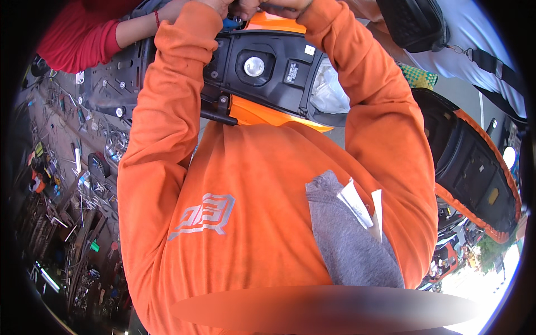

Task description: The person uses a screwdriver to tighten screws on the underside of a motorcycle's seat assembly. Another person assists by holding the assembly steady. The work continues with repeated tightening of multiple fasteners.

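Observation:
Both of my orange-sleeved arms reach to the top edge, over a motorcycle body with its seat area uncovered. My left hand (216, 4) is cut off by the edge, close to a small blue part (232, 23). My right hand (287, 6) lies above an orange panel (273, 22), also mostly out of the picture. Fingers meet between the two wrists, but what they hold is hidden. Below them is the black centre cover (234, 70) with a round silver cap (254, 66). A crumpled clear plastic bag (329, 92) sits at its right end.
A co-worker's red sleeve (84, 36) and bare forearm (137, 29) come in at the upper left. Another person with a black bag (416, 25) stands at the upper right. A detached motorcycle seat (469, 162) lies at right; scattered tools and parts (72, 212) cover the left side.

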### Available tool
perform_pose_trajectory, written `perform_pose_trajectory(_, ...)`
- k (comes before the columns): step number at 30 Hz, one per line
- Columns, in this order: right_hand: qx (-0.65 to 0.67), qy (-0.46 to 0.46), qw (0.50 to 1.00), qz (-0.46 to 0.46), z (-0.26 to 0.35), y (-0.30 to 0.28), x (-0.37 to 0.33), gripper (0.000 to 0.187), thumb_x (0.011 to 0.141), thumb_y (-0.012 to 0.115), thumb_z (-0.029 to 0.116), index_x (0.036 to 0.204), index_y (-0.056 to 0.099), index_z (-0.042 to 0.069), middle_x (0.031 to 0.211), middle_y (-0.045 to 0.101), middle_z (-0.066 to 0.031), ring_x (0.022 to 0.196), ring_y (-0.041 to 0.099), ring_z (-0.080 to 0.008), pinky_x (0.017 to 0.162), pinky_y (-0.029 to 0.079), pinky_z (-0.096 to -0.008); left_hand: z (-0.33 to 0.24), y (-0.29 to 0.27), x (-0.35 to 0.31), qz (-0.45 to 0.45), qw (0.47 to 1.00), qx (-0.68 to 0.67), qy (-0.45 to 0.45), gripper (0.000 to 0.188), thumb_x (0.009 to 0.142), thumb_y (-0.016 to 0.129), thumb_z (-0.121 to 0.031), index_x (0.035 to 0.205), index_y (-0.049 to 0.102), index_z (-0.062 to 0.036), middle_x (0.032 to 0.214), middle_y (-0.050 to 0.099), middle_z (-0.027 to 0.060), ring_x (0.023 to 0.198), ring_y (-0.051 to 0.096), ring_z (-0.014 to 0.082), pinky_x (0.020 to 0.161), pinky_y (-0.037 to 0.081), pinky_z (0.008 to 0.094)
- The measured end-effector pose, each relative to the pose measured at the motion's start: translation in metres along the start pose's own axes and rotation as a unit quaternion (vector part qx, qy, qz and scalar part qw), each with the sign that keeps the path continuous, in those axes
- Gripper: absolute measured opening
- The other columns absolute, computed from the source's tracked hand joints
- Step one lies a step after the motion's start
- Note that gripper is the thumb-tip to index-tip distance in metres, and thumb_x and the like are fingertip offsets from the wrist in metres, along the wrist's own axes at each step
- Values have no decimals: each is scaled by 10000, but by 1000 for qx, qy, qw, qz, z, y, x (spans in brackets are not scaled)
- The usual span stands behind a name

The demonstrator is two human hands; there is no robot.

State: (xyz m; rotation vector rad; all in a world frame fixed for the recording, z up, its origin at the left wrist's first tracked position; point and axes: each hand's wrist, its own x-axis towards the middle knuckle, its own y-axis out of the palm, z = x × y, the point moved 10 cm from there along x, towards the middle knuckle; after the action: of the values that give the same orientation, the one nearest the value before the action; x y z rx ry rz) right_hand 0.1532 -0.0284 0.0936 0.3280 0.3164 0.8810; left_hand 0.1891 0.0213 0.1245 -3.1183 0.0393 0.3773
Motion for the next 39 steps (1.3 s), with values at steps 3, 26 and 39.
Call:
perform_pose_trajectory(3, 117, -45, 992, -21, -7, 11, 3, 178, 612, 600, -93, 762, 664, -21, 717, 649, -92, 602, 597, -179, 530, 459, -281, -15, 16, 11, 81, 994, 46, 61, 141, 825, 745, -165, 799, 673, -47, 704, 627, 26, 606, 568, 114, 564, 451, 272)
perform_pose_trajectory(26, -725, -344, 596, 36, 77, 68, -78, 632, 949, 488, 566, 1361, 512, 88, 1375, 458, -176, 1312, 422, -373, 1068, 325, -482, 33, -98, -146, -22, 996, -84, -2, 169, 940, 648, -121, 1084, 643, -33, 644, 475, -47, 484, 375, 36, 427, 255, 203)
perform_pose_trajectory(39, -810, -329, 485, -21, 82, 95, -58, 516, 737, 689, 451, 1082, 559, 89, 973, 579, -95, 871, 603, -295, 732, 459, -462, 108, -107, -136, -66, 940, -325, -84, 216, 966, 617, -209, 1004, 631, 3, 723, 448, -35, 655, 425, 83, 656, 400, 286)
